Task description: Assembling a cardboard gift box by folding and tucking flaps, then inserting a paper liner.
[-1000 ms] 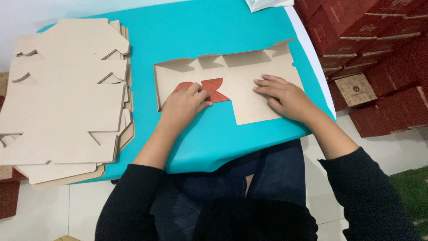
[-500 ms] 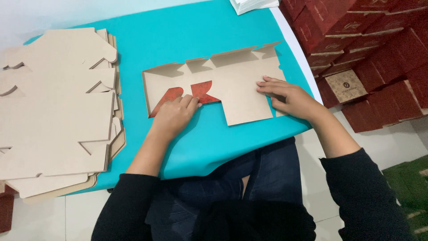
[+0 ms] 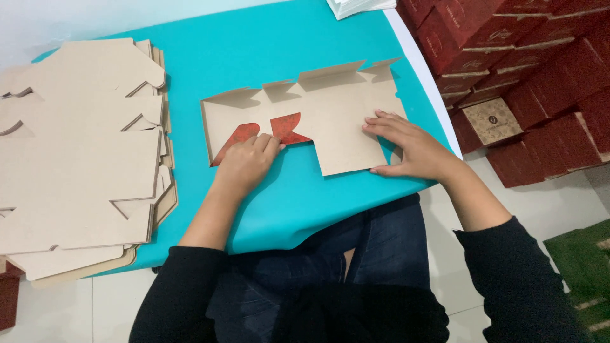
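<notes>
A flat brown cardboard box blank (image 3: 330,117) lies on the turquoise table (image 3: 254,51), its far flaps creased upward. Two near flaps at its left are folded over and show their red printed side (image 3: 289,127). My left hand (image 3: 248,162) presses down on those red flaps with curled fingers. My right hand (image 3: 406,143) rests flat, fingers spread, on the blank's right panel. Neither hand grips anything.
A tall stack of unfolded brown blanks (image 3: 76,152) fills the table's left side. Many finished dark red boxes (image 3: 527,63) are piled on the floor at the right, one with a brown lid (image 3: 492,121). White sheets (image 3: 356,6) lie at the far edge.
The view has shifted slightly. My left hand has pressed the red flaps further down; my right hand stays on the right panel.
</notes>
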